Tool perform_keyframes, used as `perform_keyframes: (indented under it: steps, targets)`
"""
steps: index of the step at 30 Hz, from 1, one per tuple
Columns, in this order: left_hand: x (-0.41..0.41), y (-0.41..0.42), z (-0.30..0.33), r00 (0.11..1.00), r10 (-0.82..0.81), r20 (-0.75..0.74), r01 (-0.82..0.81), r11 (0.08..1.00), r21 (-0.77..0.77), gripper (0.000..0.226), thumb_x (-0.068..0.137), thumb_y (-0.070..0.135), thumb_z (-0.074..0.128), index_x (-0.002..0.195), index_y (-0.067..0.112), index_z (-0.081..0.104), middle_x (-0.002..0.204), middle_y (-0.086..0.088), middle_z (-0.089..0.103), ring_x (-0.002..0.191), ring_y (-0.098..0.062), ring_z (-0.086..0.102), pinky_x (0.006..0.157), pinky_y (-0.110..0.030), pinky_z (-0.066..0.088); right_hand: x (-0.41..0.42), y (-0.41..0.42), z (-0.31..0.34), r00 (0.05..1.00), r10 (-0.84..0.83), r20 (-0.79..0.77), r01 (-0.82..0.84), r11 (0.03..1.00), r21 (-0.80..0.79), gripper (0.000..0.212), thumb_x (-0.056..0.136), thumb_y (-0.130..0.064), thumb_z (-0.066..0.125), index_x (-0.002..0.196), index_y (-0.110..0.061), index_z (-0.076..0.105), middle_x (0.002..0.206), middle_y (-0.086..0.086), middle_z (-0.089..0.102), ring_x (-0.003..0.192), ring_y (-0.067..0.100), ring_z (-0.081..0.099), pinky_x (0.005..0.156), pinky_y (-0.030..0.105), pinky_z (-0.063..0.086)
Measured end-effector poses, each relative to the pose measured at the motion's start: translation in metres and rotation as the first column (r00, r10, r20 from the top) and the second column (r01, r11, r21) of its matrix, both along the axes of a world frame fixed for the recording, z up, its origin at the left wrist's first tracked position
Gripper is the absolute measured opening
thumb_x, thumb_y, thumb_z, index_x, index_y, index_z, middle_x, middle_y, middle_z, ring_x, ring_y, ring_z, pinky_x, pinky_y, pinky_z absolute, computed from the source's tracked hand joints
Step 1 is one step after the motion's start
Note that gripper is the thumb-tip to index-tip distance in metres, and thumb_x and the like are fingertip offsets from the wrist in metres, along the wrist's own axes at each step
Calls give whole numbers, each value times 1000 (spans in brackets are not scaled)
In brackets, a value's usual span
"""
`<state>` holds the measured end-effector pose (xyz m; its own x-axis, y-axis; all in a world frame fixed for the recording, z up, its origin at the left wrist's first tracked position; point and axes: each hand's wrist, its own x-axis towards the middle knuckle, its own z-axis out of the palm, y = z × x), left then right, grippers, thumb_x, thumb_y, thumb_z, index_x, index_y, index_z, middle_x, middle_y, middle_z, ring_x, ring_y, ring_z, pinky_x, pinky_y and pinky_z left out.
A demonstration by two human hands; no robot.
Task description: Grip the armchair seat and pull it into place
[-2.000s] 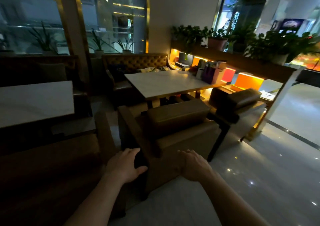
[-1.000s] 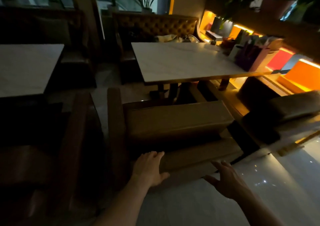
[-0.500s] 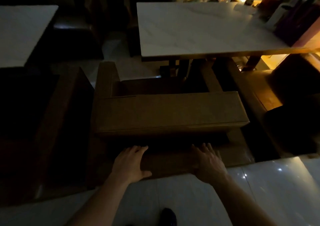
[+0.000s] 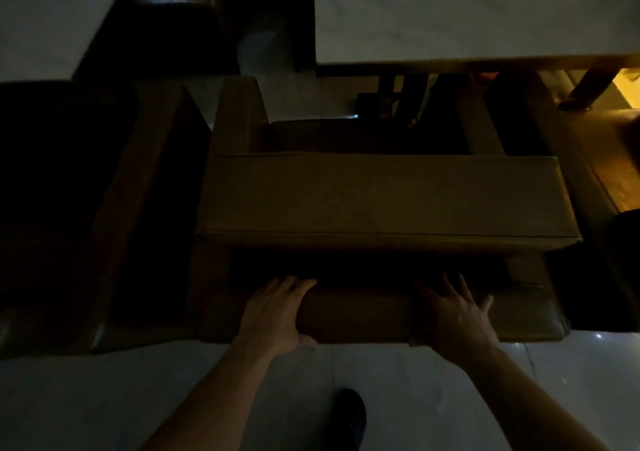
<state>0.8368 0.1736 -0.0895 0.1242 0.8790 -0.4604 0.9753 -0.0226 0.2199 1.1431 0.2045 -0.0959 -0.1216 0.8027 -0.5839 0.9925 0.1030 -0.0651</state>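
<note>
Hands on the rear of a brown armchair (image 4: 381, 201), viewed from above in dim light. Left hand (image 4: 277, 312) and right hand (image 4: 457, 315) both lie on the lower back ledge of the chair, nearest the viewer; each grip has its fingers over the top of the ledge and its thumb under the near edge, clasping the padding. Beyond them rises the broad, box-shaped backrest with seamed edges, and the chair's left armrest (image 4: 239, 114) runs forward toward a pale, marble-like tabletop (image 4: 467, 10), which stands just ahead. A second pale tabletop (image 4: 45, 14) shows at upper left, with a darker seat (image 4: 131, 208) just beside the armchair on the left. Upholstery appears smooth and leather-like. Floor (image 4: 415, 398) consists of glossy light tiles; a dark shoe (image 4: 351, 416) rests on it between the forearms. Warm orange light glows at the right edge.
</note>
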Motion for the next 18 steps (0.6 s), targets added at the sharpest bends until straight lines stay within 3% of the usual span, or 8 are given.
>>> perform_keyframes:
  steps: [13, 18]
  targets:
    - [-14, -11, -20, 997, -20, 73, 9, 989, 151, 99, 59, 69, 76, 142, 42, 30, 136, 7, 44, 126, -17, 38, 106, -37, 26, 0, -5, -11, 999, 44, 14, -44, 998, 35, 107, 73, -64, 72, 154, -48, 4, 165, -1, 2, 150, 40, -7, 111, 76, 14]
    - [-29, -23, -21, 997, -5, 79, -7, 989, 151, 97, 58, 69, 75, 140, 44, 31, 133, 9, 45, 123, -15, 39, 106, -38, 26, -14, -17, -12, 999, 53, 14, -53, 999, 0, 111, 71, -68, 71, 153, -49, -2, 166, -4, -5, 149, 42, -12, 111, 75, 9]
